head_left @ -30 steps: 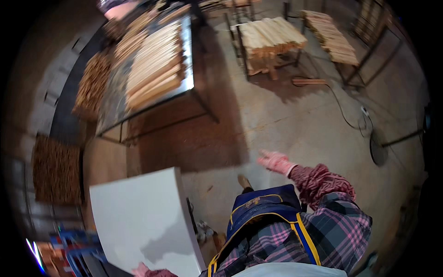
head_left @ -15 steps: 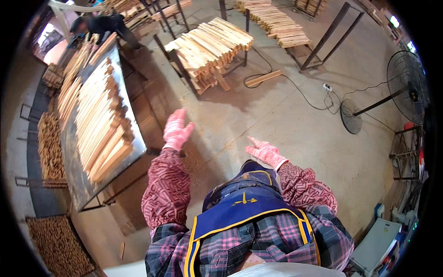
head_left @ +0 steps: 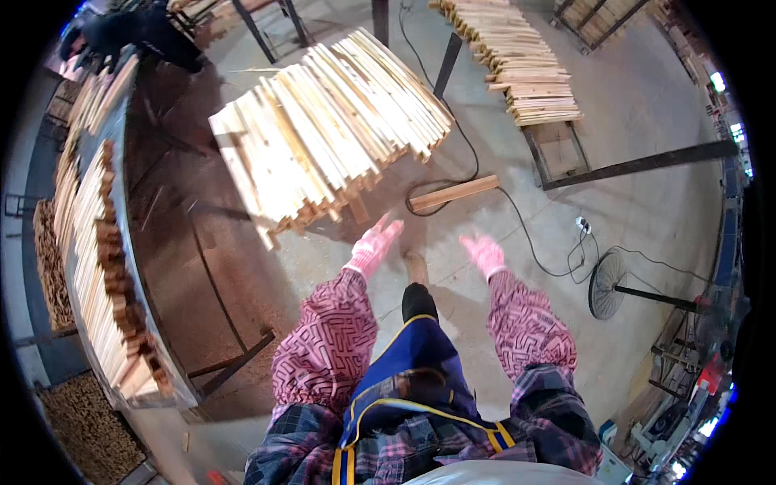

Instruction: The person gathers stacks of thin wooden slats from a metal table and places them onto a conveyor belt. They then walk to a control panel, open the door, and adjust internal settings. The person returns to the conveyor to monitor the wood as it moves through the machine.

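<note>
My left hand [head_left: 377, 245], in a pink glove, reaches forward with its fingers stretched out and holds nothing. It is nearest to the front edge of a stack of pale wooden strips [head_left: 331, 133], apart from it. To the right, my right hand [head_left: 485, 254] wears the same kind of glove; it is open and empty over the concrete floor. A loose wooden board [head_left: 455, 194] lies on the floor beyond and between the two hands. Patterned pink sleeve covers run up both forearms.
On the left a metal-topped table [head_left: 179, 380] carries wooden strips [head_left: 101, 275]. Another strip stack [head_left: 525, 61] stands far right, by a metal frame [head_left: 647, 164]. A black cable [head_left: 524, 230] crosses the floor toward a fan base [head_left: 606, 284]. A person [head_left: 133, 36] bends at far left.
I have stepped forward; the middle strip stack is nearer and larger, and the table has slid left in view. Both hands stay empty and raised. A foot now shows below them.
</note>
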Available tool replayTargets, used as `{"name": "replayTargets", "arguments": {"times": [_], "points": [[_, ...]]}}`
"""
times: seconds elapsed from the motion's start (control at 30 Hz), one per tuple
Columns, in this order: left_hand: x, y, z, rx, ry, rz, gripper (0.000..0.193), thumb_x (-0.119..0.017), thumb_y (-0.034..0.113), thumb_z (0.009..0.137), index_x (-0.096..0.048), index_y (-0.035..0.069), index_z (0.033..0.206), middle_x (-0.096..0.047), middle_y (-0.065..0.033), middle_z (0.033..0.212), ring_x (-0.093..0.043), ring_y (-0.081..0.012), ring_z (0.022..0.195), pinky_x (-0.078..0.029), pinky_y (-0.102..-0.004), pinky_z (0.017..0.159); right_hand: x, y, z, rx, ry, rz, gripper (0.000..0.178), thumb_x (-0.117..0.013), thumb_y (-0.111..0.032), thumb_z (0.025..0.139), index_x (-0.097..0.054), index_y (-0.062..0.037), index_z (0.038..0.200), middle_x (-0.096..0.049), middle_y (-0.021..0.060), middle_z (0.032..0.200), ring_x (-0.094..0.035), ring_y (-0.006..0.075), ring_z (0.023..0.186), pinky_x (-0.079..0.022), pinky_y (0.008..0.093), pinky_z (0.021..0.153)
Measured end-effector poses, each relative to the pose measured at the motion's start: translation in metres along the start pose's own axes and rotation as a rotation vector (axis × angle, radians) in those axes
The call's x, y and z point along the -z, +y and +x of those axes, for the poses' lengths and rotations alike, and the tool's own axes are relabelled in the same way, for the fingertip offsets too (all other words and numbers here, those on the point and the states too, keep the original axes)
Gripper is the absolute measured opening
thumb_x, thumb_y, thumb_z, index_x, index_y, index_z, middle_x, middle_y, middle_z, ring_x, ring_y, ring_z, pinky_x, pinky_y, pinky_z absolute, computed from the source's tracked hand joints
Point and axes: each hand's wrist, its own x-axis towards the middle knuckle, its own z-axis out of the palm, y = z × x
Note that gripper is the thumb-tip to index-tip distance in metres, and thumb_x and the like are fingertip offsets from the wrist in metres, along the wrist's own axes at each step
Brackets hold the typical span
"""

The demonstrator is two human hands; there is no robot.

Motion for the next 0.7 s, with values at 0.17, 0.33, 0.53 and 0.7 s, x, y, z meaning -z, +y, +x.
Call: {"name": "replayTargets", "arguments": {"times": [0.17, 0.33, 0.53, 0.7], "points": [[-0.02, 0.011, 0.183, 0.356, 0.121, -0.825, 0.072, -0.037, 0.049, 0.104, -0.013, 0.008, 0.158, -0.011, -0.0152, 0.166, -0.01, -0.0321, 0.152, -0.015, -0.0467, 0.122, 0.087, -0.055, 0.215, 0.073, 0.023, 0.133, 0.079, -0.054, -0.061, 0.091, -0.043, -0.006, 0.147, -0.056, 0.0252, 0.136, -0.05, 0.0413, 0.128, -0.041, 0.0441, 0.106], [-0.032, 0.012, 0.275, 0.345, 0.573, -1.137, 0.076, -0.064, 0.052, 0.093, -0.036, 0.011, 0.151, -0.036, -0.0117, 0.156, -0.032, -0.0318, 0.142, -0.031, -0.0552, 0.112, 0.084, -0.08, 0.346, 0.082, 0.1, 0.081, 0.086, -0.049, -0.07, 0.089, -0.042, -0.0092, 0.149, -0.053, 0.0248, 0.14, -0.047, 0.0384, 0.133, -0.037, 0.0427, 0.111], [-0.047, -0.002, 0.304, 0.42, 0.917, -1.007, 0.07, -0.068, 0.054, 0.089, -0.053, 0.002, 0.134, -0.06, -0.0056, 0.122, -0.06, -0.0175, 0.09, -0.05, -0.0334, 0.065, 0.067, -0.119, 0.359, 0.009, -0.033, 0.193, 0.081, -0.051, -0.068, 0.089, -0.05, -0.0063, 0.141, -0.06, 0.0251, 0.13, -0.054, 0.0412, 0.125, -0.041, 0.0445, 0.105], [-0.092, 0.003, 0.23, 0.664, 0.523, -0.292, 0.094, -0.065, 0.059, 0.084, -0.034, -0.006, 0.145, -0.051, -0.0222, 0.138, -0.048, -0.0285, 0.13, -0.037, -0.0379, 0.109, 0.076, -0.05, 0.302, -0.196, -0.281, -0.004, 0.077, -0.049, -0.066, 0.092, -0.051, -0.0063, 0.14, -0.059, 0.0236, 0.132, -0.053, 0.04, 0.126, -0.041, 0.0461, 0.105]]}}
